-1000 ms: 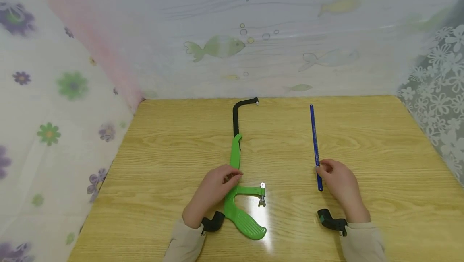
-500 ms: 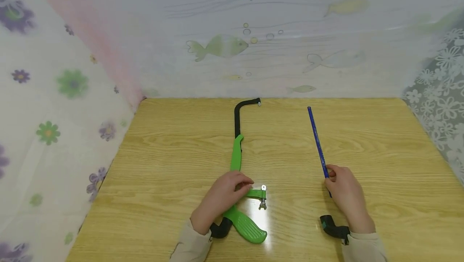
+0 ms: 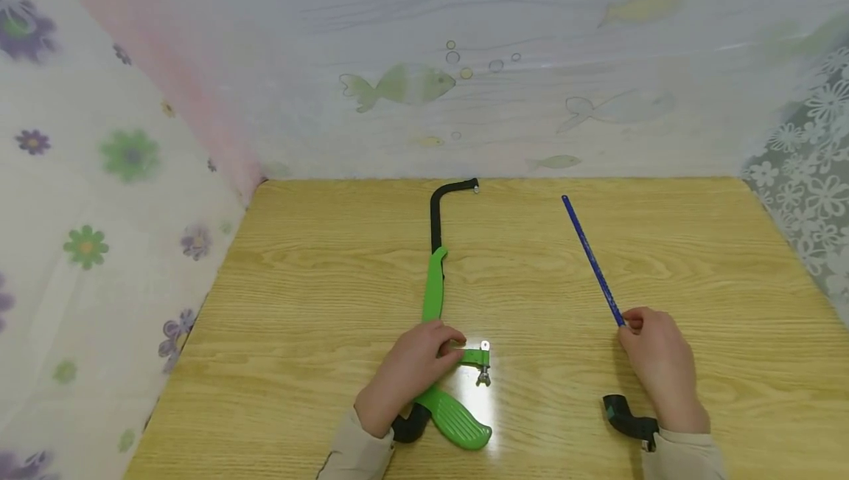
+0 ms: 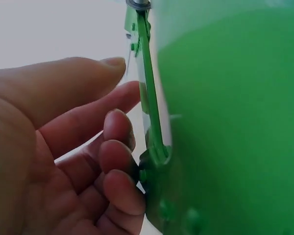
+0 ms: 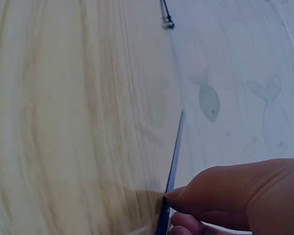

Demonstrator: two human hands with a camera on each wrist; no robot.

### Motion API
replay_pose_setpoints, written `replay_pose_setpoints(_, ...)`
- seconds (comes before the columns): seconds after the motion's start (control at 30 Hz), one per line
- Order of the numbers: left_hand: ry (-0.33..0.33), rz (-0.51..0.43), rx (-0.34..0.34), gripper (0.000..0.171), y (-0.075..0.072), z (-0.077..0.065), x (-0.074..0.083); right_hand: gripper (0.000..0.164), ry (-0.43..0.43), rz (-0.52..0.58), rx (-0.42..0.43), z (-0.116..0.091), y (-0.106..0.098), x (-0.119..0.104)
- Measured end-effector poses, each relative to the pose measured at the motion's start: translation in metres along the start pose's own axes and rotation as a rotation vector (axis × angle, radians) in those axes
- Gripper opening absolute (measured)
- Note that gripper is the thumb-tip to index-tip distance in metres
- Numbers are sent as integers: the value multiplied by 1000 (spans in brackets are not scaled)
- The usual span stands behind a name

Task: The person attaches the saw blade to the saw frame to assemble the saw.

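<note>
A hacksaw frame with a green grip and a black bent front bar lies on the table, without a blade between its ends. My left hand lies over its lower part, beside the short green arm with a wing nut. In the left wrist view the fingers are loosely curled against the frame, and the thumb stands apart from it. On the right, my right hand pinches a blue hacksaw blade near its lower end, between thumb and fingers. The hand hides that end.
The wood-grain table ends at a back sheet with fish drawings. A flowered sheet hangs along the left side, and a grey one with white flowers along the right.
My right hand has moved right and toward me, and the blade now slants more, its upper end to the left. My left hand has shifted down the frame, toward the wing nut arm.
</note>
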State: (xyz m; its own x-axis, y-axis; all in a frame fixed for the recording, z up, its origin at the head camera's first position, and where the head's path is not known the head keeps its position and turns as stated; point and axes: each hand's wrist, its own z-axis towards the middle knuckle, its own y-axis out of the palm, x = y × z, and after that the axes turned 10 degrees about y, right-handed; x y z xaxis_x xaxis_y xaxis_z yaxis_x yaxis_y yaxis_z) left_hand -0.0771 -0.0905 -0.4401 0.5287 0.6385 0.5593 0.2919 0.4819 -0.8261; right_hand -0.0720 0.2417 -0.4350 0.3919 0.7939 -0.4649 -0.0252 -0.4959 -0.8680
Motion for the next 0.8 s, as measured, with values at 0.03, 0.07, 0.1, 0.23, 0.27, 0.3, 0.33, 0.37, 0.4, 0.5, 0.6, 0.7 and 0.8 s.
replay_pose_setpoints(0.03,2,6,5,19,0,0,1,26,4,0,2,0,-1,1)
replay_pose_setpoints(0.07,3,5,11,19,0,0,1,26,9,0,2,0,-2,3)
replay_pose_setpoints(0.1,5,3,15,19,0,0,2,26,14,0,2,0,-3,4)
replay_pose_setpoints(0.23,25,-6,20,19,1,-1,4,27,29,1,0,0,-4,9)
replay_pose_setpoints(0.27,33,-7,19,18,1,-1,4,27,30,0,-2,0,-4,9)
replay_pose_setpoints(0.3,41,-5,16,18,1,-1,5,27,31,0,-3,0,-4,10)
replay_pose_setpoints(0.33,50,0,15,17,1,-1,5,27,30,1,-4,0,-4,10)
replay_pose_setpoints(0.37,55,4,12,17,2,-1,6,27,31,1,-6,0,-4,10)
replay_pose_setpoints(0.4,60,8,10,16,2,-1,6,27,31,2,-8,0,-4,10)
replay_pose_setpoints(0.5,63,16,-2,15,1,-1,7,26,33,5,-20,1,-4,10)
replay_pose_setpoints(0.6,61,21,-11,14,1,-2,7,26,36,11,-36,2,-3,10)
replay_pose_setpoints(0.7,51,23,-21,15,1,-2,6,27,29,16,-52,3,-3,10)
replay_pose_setpoints(0.8,45,16,-23,15,1,-3,4,27,8,20,-75,2,-2,9)
